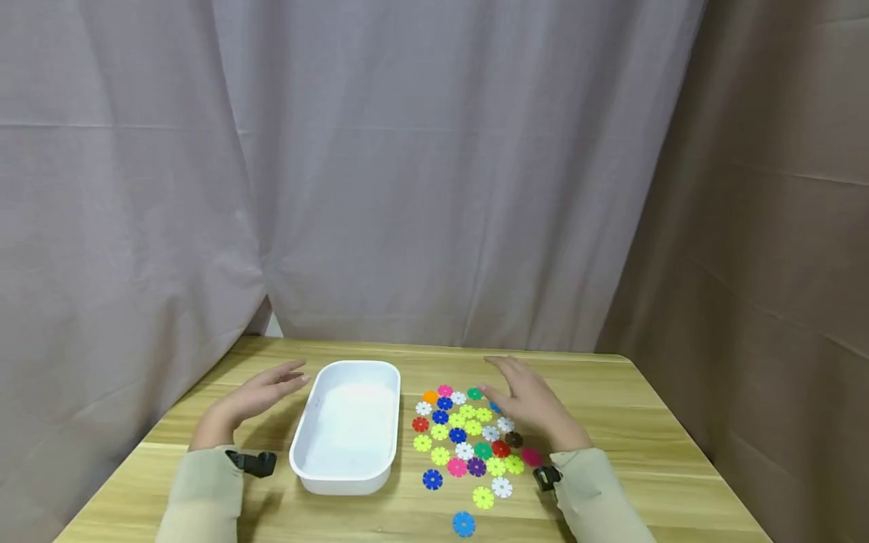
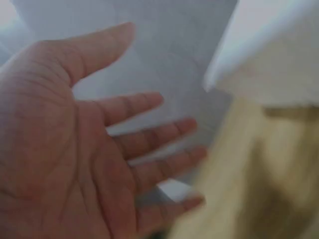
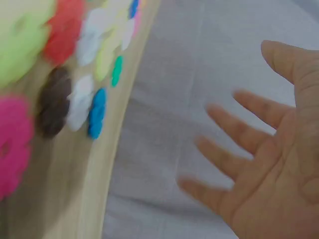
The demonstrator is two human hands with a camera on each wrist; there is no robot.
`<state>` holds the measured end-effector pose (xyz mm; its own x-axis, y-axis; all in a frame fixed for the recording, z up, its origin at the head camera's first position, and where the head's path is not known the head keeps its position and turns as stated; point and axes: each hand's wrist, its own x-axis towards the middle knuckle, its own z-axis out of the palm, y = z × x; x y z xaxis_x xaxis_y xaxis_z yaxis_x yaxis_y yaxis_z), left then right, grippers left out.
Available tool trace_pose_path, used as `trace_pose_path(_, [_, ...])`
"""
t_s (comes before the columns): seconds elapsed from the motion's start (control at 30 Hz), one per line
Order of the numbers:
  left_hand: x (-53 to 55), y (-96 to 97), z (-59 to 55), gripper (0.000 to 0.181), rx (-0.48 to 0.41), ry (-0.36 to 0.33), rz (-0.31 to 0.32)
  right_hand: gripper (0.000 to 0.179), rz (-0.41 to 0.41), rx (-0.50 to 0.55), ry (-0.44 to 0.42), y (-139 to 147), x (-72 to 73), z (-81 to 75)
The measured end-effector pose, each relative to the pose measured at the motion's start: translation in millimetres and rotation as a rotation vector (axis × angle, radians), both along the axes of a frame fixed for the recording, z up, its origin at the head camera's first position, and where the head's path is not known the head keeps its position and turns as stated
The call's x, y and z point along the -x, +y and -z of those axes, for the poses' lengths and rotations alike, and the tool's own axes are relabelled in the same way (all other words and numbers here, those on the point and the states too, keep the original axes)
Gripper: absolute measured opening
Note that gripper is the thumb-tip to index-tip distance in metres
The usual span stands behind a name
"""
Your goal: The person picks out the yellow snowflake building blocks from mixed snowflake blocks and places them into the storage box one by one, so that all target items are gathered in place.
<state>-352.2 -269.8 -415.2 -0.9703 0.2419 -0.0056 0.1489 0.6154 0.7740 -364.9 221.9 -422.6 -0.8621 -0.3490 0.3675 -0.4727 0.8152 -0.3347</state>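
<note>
A white rectangular tray [image 1: 346, 486] with rounded corners stands on the wooden table, with nothing in it. To its right lie many flat notched plastic discs in several colours, among them a purple disc [image 1: 477, 467], an orange disc [image 1: 431, 397] and a light blue disc [image 1: 464, 524] nearest the front. My left hand [image 1: 254, 396] hovers left of the tray, fingers spread and holding nothing; the left wrist view shows its bare palm [image 2: 65, 149]. Above the right edge of the discs is my right hand [image 1: 532, 400], its fingers extended and apart, also holding nothing.
The wooden table [image 1: 652, 452] reaches back to a grey curtain [image 1: 434, 188]. A brownish curtain [image 1: 767, 264] hangs along the right side. Dark straps with small devices sit on both wrists. In the right wrist view, a brown disc [image 3: 54, 102] lies near the table edge.
</note>
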Motion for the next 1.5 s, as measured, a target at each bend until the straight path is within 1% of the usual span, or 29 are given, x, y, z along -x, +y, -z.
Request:
trace_pose_path(0.03, [3.7,-3.6,6.0,0.076,-0.076,-0.021,0.006,0.060,-0.037,0.046,-0.053,-3,2.5,-1.8])
trace_pose_path(0.1, [13.3,-9.7,22.1,0.070,-0.248,-0.046,0.047,0.049,-0.086,0.115,-0.171,-12,10.8,-3.6])
trace_pose_path(0.13, [18.3,-10.8,32.4,0.067,-0.344,-0.054,0.067,0.045,-0.087,0.131,-0.232,-17,17.1,-3.3])
trace_pose_path(0.2, [27.6,-9.1,53.0,0.064,-0.515,-0.078,0.095,0.040,-0.094,0.119,-0.296,-27,32.6,0.7])
trace_pose_path(0.27, [34.0,-3.6,69.4,0.064,-0.607,-0.095,0.102,0.034,-0.093,0.091,-0.330,-34,47.4,5.3])
trace_pose_path(0.33, [37.0,4.6,78.6,0.065,-0.628,-0.099,0.072,0.030,-0.103,0.064,-0.358,-38,58.3,8.6])
trace_pose_path(0.37, [38.0,8.0,80.0,0.066,-0.616,-0.100,0.056,0.027,-0.120,0.052,-0.368,-39,61.3,8.8])
trace_pose_path(0.43, [40.7,13.2,80.1,0.066,-0.606,-0.096,0.056,0.022,-0.142,0.028,-0.397,-39,65.2,7.8])
trace_pose_path(0.5, [44.6,16.9,78.0,0.064,-0.619,-0.090,0.081,0.018,-0.162,0.013,-0.425,-37,67.7,5.6])
trace_pose_path(0.6, [47.9,21.4,74.2,0.062,-0.656,-0.083,0.123,0.012,-0.173,0.007,-0.455,-30,67.4,2.2])
trace_pose_path(0.67, [50.1,22.0,71.6,0.061,-0.677,-0.083,0.136,0.011,-0.180,0.012,-0.462,-27,67.3,1.9])
trace_pose_path(0.8, [49.1,20.5,71.4,0.062,-0.694,-0.102,0.116,0.016,-0.193,-0.015,-0.458,-26,66.2,10.2])
trace_pose_path(0.9, [45.8,20.9,75.3,0.062,-0.714,-0.121,0.119,0.018,-0.173,-0.034,-0.452,-26,64.4,20.3])
trace_pose_path(0.97, [44.3,22.5,77.4,0.062,-0.735,-0.118,0.123,0.017,-0.146,-0.023,-0.455,-26,63.3,24.6])
trace_pose_path(1.03, [43.9,24.5,78.8,0.062,-0.754,-0.106,0.116,0.017,-0.121,-0.001,-0.460,-26,62.9,27.8])
trace_pose_path(1.07, [43.9,25.6,79.1,0.062,-0.763,-0.099,0.104,0.017,-0.112,0.008,-0.464,-26,62.9,28.8])
trace_pose_path(1.13, [43.7,26.8,79.9,0.062,-0.778,-0.089,0.100,0.017,-0.102,0.015,-0.465,-27,62.7,30.4])
trace_pose_path(1.3, [43.7,26.9,79.7,0.062,-0.789,-0.099,0.113,0.021,-0.106,0.003,-0.467,-27,62.2,31.5])
trace_pose_path(1.5, [44.6,25.8,76.3,0.062,-0.794,-0.097,0.086,0.024,-0.107,0.020,-0.482,-28,66.0,31.7])
